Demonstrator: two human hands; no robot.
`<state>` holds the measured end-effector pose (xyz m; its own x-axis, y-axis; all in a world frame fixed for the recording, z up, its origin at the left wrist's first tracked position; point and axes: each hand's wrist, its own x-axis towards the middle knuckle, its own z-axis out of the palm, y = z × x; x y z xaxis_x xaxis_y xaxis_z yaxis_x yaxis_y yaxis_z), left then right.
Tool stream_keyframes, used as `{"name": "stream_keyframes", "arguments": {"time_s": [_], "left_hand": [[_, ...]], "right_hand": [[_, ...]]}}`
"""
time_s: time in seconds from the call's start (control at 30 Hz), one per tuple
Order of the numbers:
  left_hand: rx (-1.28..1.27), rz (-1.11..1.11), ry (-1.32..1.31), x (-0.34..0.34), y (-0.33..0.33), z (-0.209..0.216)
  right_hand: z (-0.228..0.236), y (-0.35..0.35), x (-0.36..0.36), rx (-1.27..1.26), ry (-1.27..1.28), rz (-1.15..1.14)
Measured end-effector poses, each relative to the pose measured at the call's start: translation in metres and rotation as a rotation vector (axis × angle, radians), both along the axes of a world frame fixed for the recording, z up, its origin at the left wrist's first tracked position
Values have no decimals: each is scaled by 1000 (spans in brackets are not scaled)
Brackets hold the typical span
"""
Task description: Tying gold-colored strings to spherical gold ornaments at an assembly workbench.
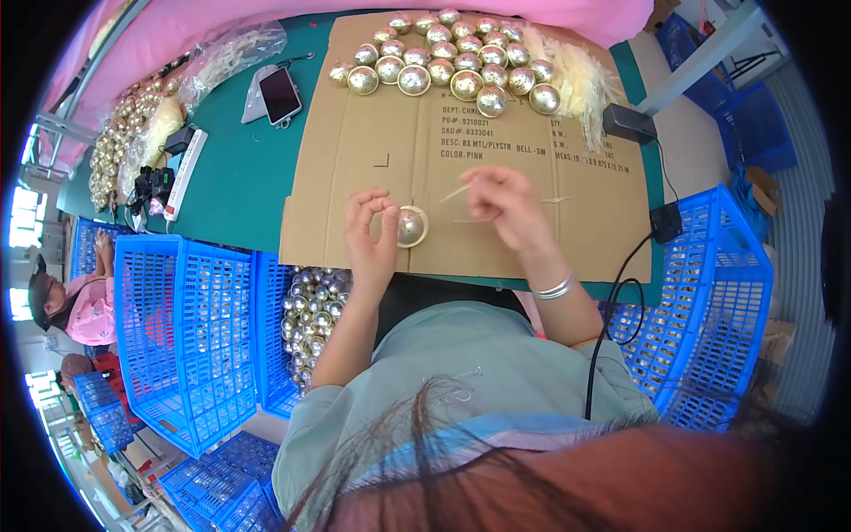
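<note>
A shiny silver-gold bell (411,228) with a pale rim is on the cardboard, right beside the thumb of my left hand (370,226). That hand's fingers are bent but apart from the thumb, and they do not visibly wrap round the bell. To the right, my right hand (503,202) is closed in a pinch on a thin, translucent strip (455,192). One end of the strip points toward the bell. Another pale strip (557,200) shows just right of this hand. A silver bangle circles my right wrist.
Several bells (441,71) sit at the cardboard's (355,177) far side, beside a bundle of pale strips (576,84). On the green table (235,191) are a phone (280,96), a power strip (186,176) and more bells (120,142). Blue crates (186,355) stand left and right; another person is far left.
</note>
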<state>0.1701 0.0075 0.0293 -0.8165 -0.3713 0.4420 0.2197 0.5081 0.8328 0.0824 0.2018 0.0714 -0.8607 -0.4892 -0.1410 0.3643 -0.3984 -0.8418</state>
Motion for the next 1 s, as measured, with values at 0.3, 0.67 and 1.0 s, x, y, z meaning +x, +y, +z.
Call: {"name": "stream_keyframes", "arguments": {"time_s": [0.3,0.67,1.0], "left_hand": [[854,-409,-157,-7,7,49],[513,-266,-231,1,10,22],[270,-85,-124,9,15,33]], "right_hand": [[14,-42,14,277,325,285],[17,-32,8,309,288,283],[19,-13,16,469,599,65]]}}
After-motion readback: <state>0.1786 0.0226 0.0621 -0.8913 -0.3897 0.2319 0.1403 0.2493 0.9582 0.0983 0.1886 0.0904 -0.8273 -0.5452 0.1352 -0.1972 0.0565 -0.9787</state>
